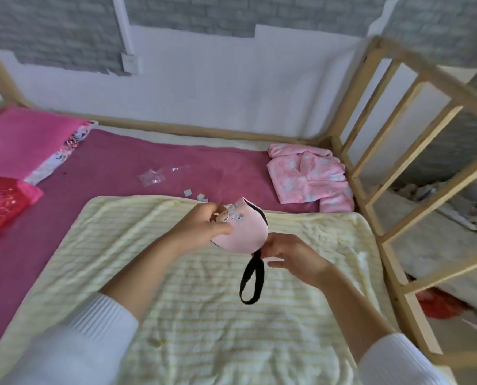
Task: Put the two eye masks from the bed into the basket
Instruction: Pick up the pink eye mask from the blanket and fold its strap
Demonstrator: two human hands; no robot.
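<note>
A pink eye mask point(247, 232) with a cartoon print is held up above the pale yellow blanket point(204, 315) in the middle of the bed. My left hand point(204, 226) pinches its left end. My right hand point(292, 257) grips its right end, where the black elastic strap point(252, 279) hangs down in a loop. A second eye mask and a basket are not visible.
Folded pink pajamas point(312, 179) lie at the bed's far right. A pink pillow point(28, 140) and a red shiny bag point(1, 207) sit at the left. Clear plastic wrappers point(154, 176) lie on the magenta sheet. A wooden bed rail point(398, 162) stands at the right.
</note>
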